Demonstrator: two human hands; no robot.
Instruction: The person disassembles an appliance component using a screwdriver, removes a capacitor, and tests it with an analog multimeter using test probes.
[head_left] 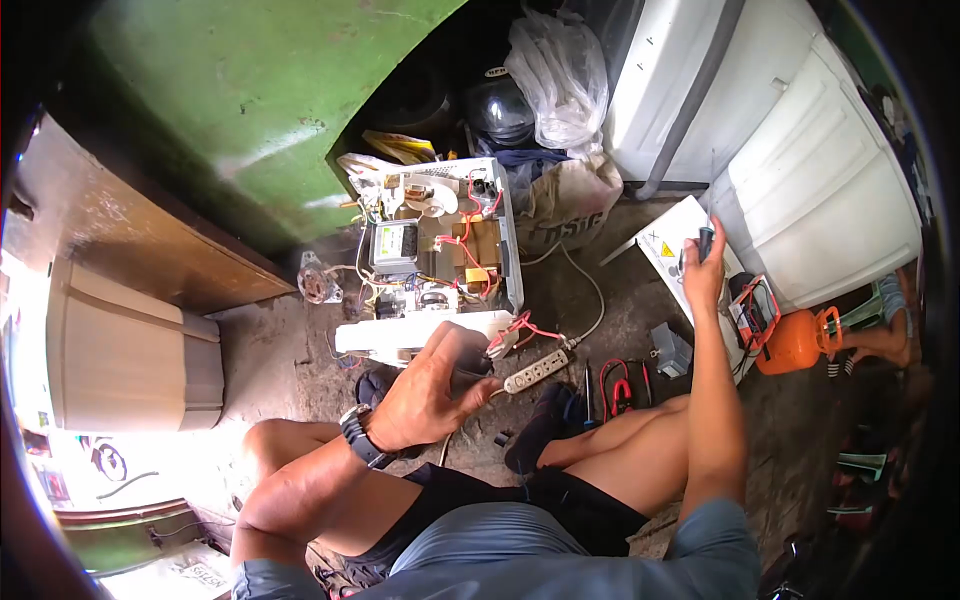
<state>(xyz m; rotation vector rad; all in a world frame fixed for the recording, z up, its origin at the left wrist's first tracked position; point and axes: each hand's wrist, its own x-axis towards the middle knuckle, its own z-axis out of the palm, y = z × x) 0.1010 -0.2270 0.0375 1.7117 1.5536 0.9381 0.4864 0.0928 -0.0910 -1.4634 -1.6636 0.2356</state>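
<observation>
My right hand is closed around the dark handle of a screwdriver, its thin shaft pointing up. It is over a white metal panel with a yellow warning triangle. My left hand, with a black watch on the wrist, is in front of an opened appliance that looks like a microwave oven. Its thumb is spread from the fingers; the fingertips are smeared by motion, and I see nothing held. Inside the appliance are red wires and a metal block with a label.
A power strip lies before the appliance. By my feet are another screwdriver and red-handled pliers. A grey box, a multimeter and an orange gas canister are at right. A round motor-like part lies left.
</observation>
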